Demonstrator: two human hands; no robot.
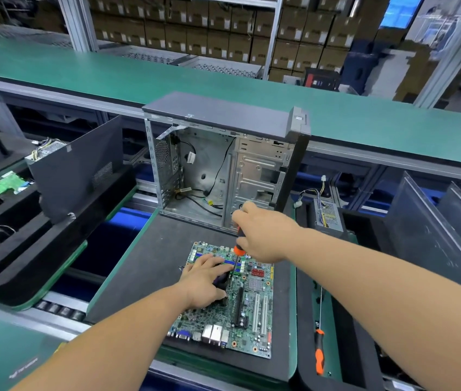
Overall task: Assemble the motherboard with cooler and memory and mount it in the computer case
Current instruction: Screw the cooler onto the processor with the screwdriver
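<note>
A green motherboard (254,309) lies flat on a dark mat (144,266) in front of me. My left hand (205,280) rests on a dark cooler (221,278) at the board's middle left and hides most of it. My right hand (263,235) grips an orange and black screwdriver (237,248), held nearly upright with its tip down on the board beside the cooler. Behind the board stands an open computer case (203,170), its inside bare metal with loose black cables.
A second orange screwdriver (319,351) lies on the tray at the right, near a power supply (328,215) with loose wires. A dark case side panel (76,167) leans at the left above black foam trays. A green conveyor belt (167,77) runs behind the case.
</note>
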